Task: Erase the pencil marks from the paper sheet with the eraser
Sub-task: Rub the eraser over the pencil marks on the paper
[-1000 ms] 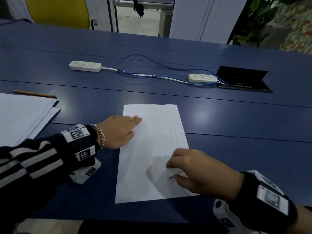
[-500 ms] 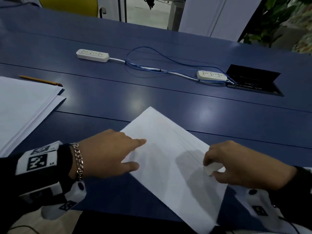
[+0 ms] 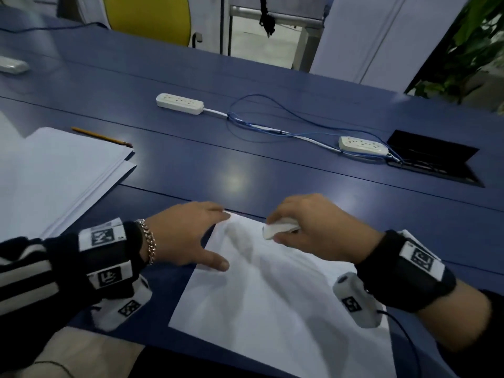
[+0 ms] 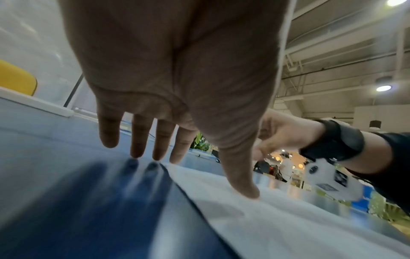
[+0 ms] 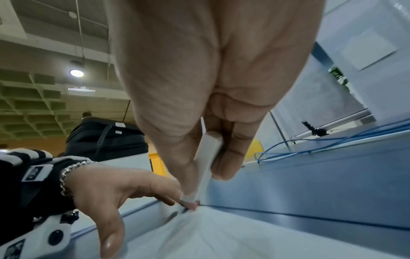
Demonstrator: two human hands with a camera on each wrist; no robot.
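A white paper sheet lies skewed on the blue table, its far corner near my hands. My left hand rests flat with straight fingers, its thumb pressing on the sheet's left edge and its fingertips at the far corner. My right hand pinches a white eraser between thumb and fingers, just above the sheet's far corner. In the right wrist view the eraser points down at the paper. Pencil marks on the sheet are too faint to make out.
A stack of white paper lies at the left with a yellow pencil behind it. Two white power strips joined by blue cables lie further back, beside an open cable hatch. A yellow chair stands beyond the table.
The sheet has been turned and pulled toward me. My right hand with the eraser moved from the sheet's near part to its far corner. My left hand stayed on the left edge.
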